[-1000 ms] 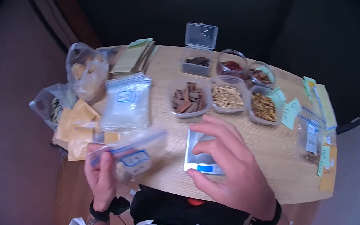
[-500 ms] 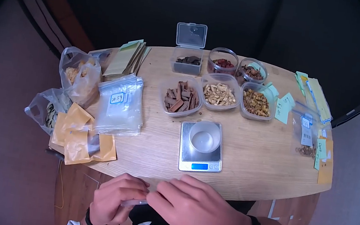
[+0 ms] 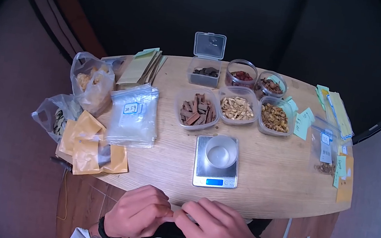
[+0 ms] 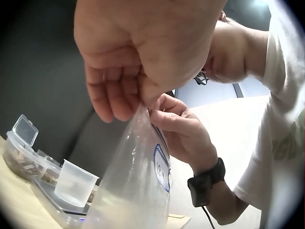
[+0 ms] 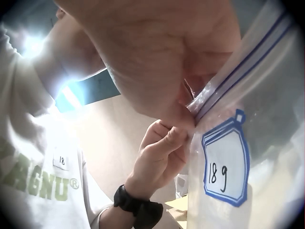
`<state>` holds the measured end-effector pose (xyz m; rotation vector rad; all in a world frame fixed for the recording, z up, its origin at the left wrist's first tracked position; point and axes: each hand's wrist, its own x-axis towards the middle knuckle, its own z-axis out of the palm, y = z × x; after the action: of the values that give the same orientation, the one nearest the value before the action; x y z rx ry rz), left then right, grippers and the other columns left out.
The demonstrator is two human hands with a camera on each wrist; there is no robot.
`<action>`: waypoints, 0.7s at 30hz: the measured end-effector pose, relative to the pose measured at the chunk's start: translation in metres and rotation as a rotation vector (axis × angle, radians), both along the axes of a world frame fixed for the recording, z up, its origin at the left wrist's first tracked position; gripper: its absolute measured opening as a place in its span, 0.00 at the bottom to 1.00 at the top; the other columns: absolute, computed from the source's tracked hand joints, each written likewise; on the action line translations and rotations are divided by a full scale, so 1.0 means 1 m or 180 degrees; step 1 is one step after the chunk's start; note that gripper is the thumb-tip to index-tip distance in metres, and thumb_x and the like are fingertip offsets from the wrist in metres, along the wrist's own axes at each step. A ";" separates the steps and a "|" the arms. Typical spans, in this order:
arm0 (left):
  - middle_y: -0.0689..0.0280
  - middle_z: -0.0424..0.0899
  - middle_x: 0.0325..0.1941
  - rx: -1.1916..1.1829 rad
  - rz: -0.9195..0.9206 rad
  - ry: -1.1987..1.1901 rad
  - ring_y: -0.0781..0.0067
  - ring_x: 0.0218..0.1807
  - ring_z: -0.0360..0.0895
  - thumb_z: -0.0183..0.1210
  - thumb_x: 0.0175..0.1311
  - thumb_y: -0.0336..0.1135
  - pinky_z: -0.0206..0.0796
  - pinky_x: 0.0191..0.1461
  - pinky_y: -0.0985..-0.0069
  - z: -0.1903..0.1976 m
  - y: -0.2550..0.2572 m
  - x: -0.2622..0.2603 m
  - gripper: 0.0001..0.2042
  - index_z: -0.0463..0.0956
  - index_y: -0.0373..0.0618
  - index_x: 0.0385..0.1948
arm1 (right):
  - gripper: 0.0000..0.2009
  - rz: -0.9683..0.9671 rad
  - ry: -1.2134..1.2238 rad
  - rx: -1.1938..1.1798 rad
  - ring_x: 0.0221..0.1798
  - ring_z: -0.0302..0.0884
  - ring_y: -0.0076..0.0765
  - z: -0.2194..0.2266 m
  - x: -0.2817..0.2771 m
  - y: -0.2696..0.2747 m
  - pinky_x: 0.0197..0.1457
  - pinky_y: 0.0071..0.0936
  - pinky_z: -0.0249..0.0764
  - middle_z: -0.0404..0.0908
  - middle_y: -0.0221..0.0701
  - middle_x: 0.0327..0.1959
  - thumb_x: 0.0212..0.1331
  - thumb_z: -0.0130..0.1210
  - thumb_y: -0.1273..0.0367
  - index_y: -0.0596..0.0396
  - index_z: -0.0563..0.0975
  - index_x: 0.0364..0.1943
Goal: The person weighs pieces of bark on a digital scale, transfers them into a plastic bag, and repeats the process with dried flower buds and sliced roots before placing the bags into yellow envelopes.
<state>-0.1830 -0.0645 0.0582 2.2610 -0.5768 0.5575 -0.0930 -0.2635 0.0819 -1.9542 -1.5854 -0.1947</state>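
Both hands meet in front of the table's near edge, fingertips almost together. A clear zip bag (image 4: 128,176) hangs from them, with a blue-framed label (image 5: 225,167) reading "18 g" and something pale low inside. My left hand (image 3: 138,211) pinches the bag's top edge between thumb and fingers. Close beside it, my right hand (image 3: 218,230) pinches the same edge at the blue zip strip (image 5: 238,78). From the head view the hands hide most of the bag. Just beyond them, a small white cup (image 3: 219,164) stands on a digital scale (image 3: 200,169).
Behind the scale stand tubs of bark pieces (image 3: 196,110), pale slices (image 3: 237,108) and yellow-brown bits (image 3: 274,118). On the left lie empty zip bags (image 3: 134,121), padded envelopes (image 3: 91,149) and a plastic bag (image 3: 91,80). A filled zip bag (image 3: 325,150) lies right.
My left hand has brought the bag from the left to the table's front edge. My right hand has come back from over the scale and taken hold of the bag's top.
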 end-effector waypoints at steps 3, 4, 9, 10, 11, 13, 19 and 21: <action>0.59 0.80 0.28 -0.0211 -0.0188 0.0155 0.59 0.31 0.79 0.66 0.54 0.22 0.73 0.35 0.70 0.001 0.002 0.001 0.07 0.76 0.36 0.31 | 0.06 0.0065 0.0087 0.0092 0.32 0.71 0.27 0.003 0.001 -0.004 0.36 0.21 0.71 0.66 0.26 0.28 0.50 0.58 0.70 0.52 0.72 0.28; 0.59 0.80 0.29 -0.0329 -0.0251 0.0192 0.59 0.31 0.80 0.66 0.55 0.22 0.73 0.35 0.70 0.002 0.003 0.002 0.06 0.77 0.36 0.31 | 0.06 0.0076 0.0138 0.0124 0.32 0.70 0.27 0.004 0.000 -0.005 0.35 0.21 0.71 0.66 0.27 0.28 0.49 0.58 0.70 0.53 0.72 0.27; 0.59 0.83 0.31 -0.0971 -0.0172 0.0345 0.61 0.33 0.82 0.66 0.57 0.24 0.75 0.37 0.72 -0.005 0.002 0.002 0.05 0.78 0.36 0.32 | 0.06 -0.0037 0.0305 0.0214 0.31 0.71 0.30 -0.001 0.002 -0.003 0.35 0.24 0.72 0.67 0.27 0.28 0.49 0.60 0.72 0.54 0.73 0.27; 0.59 0.83 0.31 -0.1016 -0.0148 0.0305 0.61 0.32 0.82 0.66 0.57 0.24 0.75 0.37 0.72 -0.008 0.002 0.003 0.05 0.78 0.36 0.32 | 0.06 -0.0043 0.0422 0.0227 0.31 0.71 0.30 -0.002 0.002 -0.003 0.35 0.25 0.72 0.67 0.28 0.28 0.49 0.60 0.73 0.54 0.73 0.28; 0.59 0.83 0.30 -0.1055 -0.0130 0.0251 0.61 0.32 0.82 0.66 0.57 0.24 0.75 0.37 0.72 -0.011 0.001 0.004 0.05 0.78 0.36 0.31 | 0.06 -0.0069 0.0575 0.0293 0.31 0.71 0.31 -0.003 0.001 -0.002 0.35 0.26 0.73 0.68 0.28 0.28 0.49 0.60 0.73 0.55 0.74 0.29; 0.59 0.83 0.30 -0.1157 0.0016 0.0142 0.61 0.31 0.82 0.66 0.57 0.24 0.75 0.36 0.71 -0.018 -0.005 0.004 0.05 0.78 0.36 0.31 | 0.07 -0.0135 0.0861 0.0435 0.32 0.72 0.33 -0.006 0.001 0.001 0.36 0.28 0.74 0.69 0.30 0.29 0.49 0.61 0.74 0.56 0.75 0.31; 0.58 0.83 0.27 -0.0961 0.0048 -0.0082 0.59 0.29 0.82 0.64 0.57 0.27 0.76 0.33 0.70 -0.026 -0.009 0.010 0.05 0.78 0.36 0.30 | 0.08 -0.0064 0.0792 0.0290 0.33 0.72 0.35 -0.011 0.004 -0.003 0.37 0.30 0.74 0.69 0.32 0.29 0.48 0.61 0.76 0.58 0.75 0.33; 0.58 0.83 0.28 -0.0989 0.0025 -0.0069 0.60 0.29 0.82 0.65 0.57 0.27 0.75 0.34 0.70 -0.026 -0.010 0.010 0.05 0.79 0.35 0.30 | 0.09 -0.0046 0.0728 0.0236 0.32 0.72 0.35 -0.012 0.004 -0.004 0.38 0.30 0.73 0.69 0.32 0.29 0.48 0.61 0.75 0.59 0.75 0.33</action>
<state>-0.1730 -0.0745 0.0326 1.9667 -0.4573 0.6300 -0.0887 -0.2677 0.0703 -1.8592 -1.3968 -0.0334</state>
